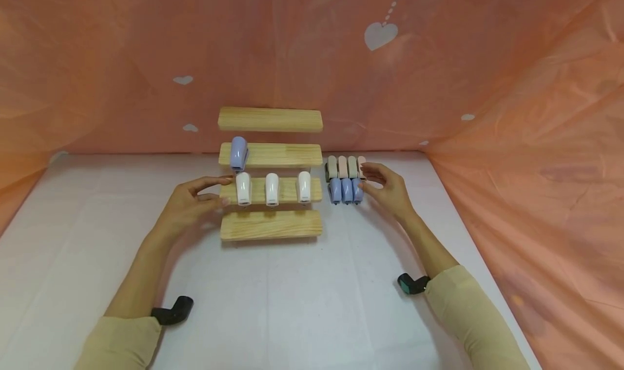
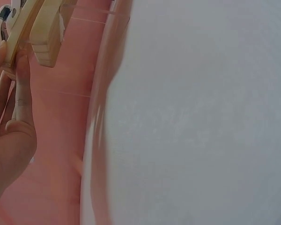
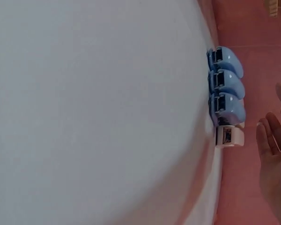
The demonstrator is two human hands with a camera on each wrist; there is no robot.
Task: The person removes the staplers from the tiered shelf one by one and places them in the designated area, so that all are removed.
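Observation:
My left hand (image 1: 187,207) pinches the left end of a pale wooden shelf board (image 1: 287,190), thumb and fingers on either side of it in the left wrist view. Three white mini staplers (image 1: 272,189) stand on that board. A blue stapler (image 1: 238,153) stands at the left of the board above (image 1: 287,155). Beside the right of the rack, three blue staplers (image 1: 346,190) form a row in front of green and pink staplers (image 1: 343,167). My right hand (image 1: 390,191) hovers at the right end of these rows, fingers apart from the staplers in the right wrist view.
The rack has a top board (image 1: 270,119) and a lowest board (image 1: 271,225) besides. A white cloth covers the table (image 1: 292,305). An orange-pink sheet (image 1: 273,45) with white hearts hangs behind and along the sides. Black wrist devices (image 1: 174,311) are on both forearms.

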